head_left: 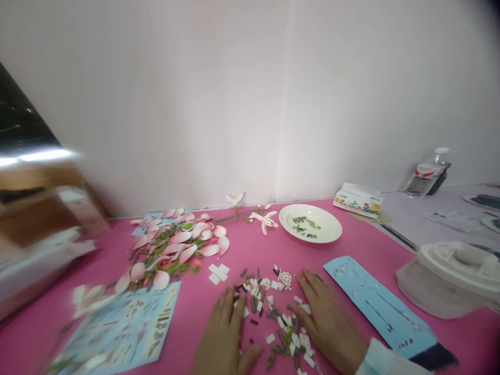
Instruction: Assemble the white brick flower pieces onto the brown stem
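Observation:
My left hand (223, 336) lies palm down with fingers stretched out, along the left side of a loose pile of small building pieces (260, 284). On the pile's other side my right hand (330, 317) is spread flat, its thumb and fingertips touching or close to several pieces. The pieces are white, brown, dark and a few green. A white lattice wheel piece (285, 280) lies between the hands near the right fingertips. Beyond my left fingers sit several flat white tiles (219, 273). Neither hand appears to grip anything.
Pink petal and green leaf pieces (183, 242) heap at the left, by a light blue instruction sheet (133, 323). Behind are a white flower stem (264, 221) and white plate (332, 229) with green bits. A blue booklet (375, 302), lidded container (441, 286) and tissue pack (357, 200) stand right.

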Tool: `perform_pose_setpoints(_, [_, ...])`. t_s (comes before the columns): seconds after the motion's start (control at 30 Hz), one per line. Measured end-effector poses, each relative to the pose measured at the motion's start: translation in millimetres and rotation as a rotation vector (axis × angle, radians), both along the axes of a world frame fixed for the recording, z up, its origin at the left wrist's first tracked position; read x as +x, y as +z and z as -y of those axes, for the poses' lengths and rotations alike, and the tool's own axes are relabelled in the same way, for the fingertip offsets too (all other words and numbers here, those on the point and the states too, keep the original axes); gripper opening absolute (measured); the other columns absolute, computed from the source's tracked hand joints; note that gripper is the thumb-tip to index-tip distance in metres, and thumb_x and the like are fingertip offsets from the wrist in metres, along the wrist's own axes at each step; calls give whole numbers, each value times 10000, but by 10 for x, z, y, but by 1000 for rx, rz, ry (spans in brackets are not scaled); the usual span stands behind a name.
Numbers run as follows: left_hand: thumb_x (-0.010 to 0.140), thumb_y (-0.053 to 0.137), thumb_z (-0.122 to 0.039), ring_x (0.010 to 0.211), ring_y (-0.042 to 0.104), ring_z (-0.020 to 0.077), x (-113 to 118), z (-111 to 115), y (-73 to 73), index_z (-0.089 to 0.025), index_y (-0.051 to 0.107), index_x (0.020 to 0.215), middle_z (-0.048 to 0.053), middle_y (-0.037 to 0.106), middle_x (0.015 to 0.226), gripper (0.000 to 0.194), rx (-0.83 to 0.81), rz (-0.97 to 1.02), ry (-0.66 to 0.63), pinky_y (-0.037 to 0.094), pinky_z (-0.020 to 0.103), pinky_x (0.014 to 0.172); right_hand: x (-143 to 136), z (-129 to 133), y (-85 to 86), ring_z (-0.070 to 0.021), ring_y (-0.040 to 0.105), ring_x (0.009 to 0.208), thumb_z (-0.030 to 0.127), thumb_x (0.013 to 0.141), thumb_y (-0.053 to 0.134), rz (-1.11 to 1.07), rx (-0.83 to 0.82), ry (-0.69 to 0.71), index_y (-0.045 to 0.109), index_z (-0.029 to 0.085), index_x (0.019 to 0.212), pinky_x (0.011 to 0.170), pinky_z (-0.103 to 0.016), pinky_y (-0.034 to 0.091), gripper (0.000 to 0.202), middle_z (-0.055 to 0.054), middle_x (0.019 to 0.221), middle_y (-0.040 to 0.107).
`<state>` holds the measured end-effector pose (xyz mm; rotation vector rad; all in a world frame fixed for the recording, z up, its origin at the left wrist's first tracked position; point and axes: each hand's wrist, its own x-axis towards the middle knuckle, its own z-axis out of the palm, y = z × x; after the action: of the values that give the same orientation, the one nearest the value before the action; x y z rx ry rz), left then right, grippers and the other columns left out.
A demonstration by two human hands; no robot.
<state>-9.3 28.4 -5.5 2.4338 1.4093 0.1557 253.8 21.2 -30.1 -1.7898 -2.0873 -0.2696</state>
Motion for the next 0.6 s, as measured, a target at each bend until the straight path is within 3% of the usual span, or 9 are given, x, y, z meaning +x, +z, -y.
perform_pose_setpoints(0.17, [897,373,-452,1406,72,342,124,-130,36,-92,207,1459,182,116,1550,688,16,70,39,246,548,1098,-108,-2,125,-300,390,1315,402,926,386,11,-150,72,423,71,1372,1030,-487,422,557,-160,1434,399])
perform_pose_setpoints(0.37, [903,295,-537,1409,139,333,324,-281,120,-115,296,1438,182,181,1549,681,-30,184,62,226,536,1106,-142,-1,307,-234,457,1278,312,942,374,-37,-181,258,454,143,1357,1025,-422,449,455,-103,1403,465])
perform_pose_setpoints(0.47, [900,289,-551,1407,155,342,374,-360,120,-115,317,1430,197,202,1544,687,-38,234,56,214,545,1105,-63,-35,284,-250,499,1241,240,928,368,-56,-101,210,525,154,1295,1037,-482,421,408,-109,1343,535])
perform_pose_setpoints(0.6, [903,323,-523,1399,193,347,408,-452,107,-119,339,1422,201,247,1532,658,-36,280,14,227,547,1101,60,-107,179,-366,484,1230,210,909,361,-88,-63,57,533,-6,1254,994,-599,405,442,-255,1312,517])
